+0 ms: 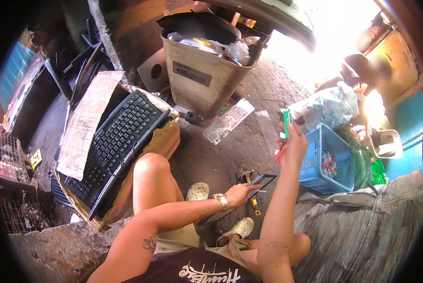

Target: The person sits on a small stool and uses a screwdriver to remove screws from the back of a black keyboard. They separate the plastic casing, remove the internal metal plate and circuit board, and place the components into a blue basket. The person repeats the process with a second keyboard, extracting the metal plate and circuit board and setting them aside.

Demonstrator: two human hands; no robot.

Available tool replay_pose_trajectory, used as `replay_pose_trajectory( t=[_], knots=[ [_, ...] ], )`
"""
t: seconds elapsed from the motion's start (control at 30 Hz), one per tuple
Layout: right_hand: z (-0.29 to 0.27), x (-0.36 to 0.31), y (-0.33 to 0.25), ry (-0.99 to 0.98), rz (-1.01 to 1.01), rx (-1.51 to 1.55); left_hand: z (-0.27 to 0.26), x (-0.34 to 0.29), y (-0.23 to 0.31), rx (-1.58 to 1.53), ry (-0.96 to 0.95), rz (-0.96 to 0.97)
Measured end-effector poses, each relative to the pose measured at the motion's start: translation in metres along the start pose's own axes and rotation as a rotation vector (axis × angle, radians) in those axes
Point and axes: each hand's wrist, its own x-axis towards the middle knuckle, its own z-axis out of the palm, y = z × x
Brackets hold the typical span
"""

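My left hand, with a gold watch at its wrist, is closed on a flat, dark-edged panel low between my knees. My right hand is raised beside the blue crate. Its fingers are closed round a red-handled tool, whose kind I cannot make out. A small green piece, like a circuit board, shows at the fingertips of the same hand. On the ground by the panel lies a hammer with a yellow and black handle.
A cardboard box at left holds black keyboards. Beyond it stands a grey bin filled with plastic waste. The blue crate holds small coloured pieces. Clear sheets lie on the ground. Another person is at upper right.
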Motion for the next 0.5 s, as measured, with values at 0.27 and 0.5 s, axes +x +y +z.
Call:
replay_pose_trajectory(
  t=[0.27, 0.5],
  knots=[
    [0.013, -0.071, 0.049, -0.096, 0.204, 0.08, 0.014, 0.006, -0.029, 0.057, -0.014, -0.057],
    [0.091, -0.071, 0.075, -0.057, 0.105, 0.328, 0.023, 0.016, -0.051, -0.204, -0.065, 0.015]
  ],
)
